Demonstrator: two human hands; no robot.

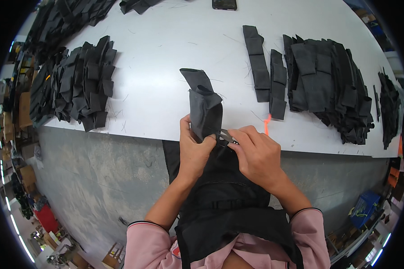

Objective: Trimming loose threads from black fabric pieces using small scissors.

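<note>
My left hand (194,150) is closed around a folded strip of black fabric (205,110), raised at the table's front edge. The strip's upper end leans away over the white tabletop. In my right hand (259,152) is a small pair of metal thread snips (227,136), mostly covered by the fingers. Their blades meet the strip's lower right edge, close to my left thumb; whether they are cutting a thread I cannot tell. A bright orange tie (267,120) shows just behind my right hand. Beyond that hand lie two separate black fabric strips (257,62) (278,85).
A large pile of black fabric strips (325,76) lies on the right of the white table (166,45), with a narrower bundle (389,110) past it. More strips (83,80) are heaped at left. A phone (224,4) rests at the far edge. Loose threads are scattered about.
</note>
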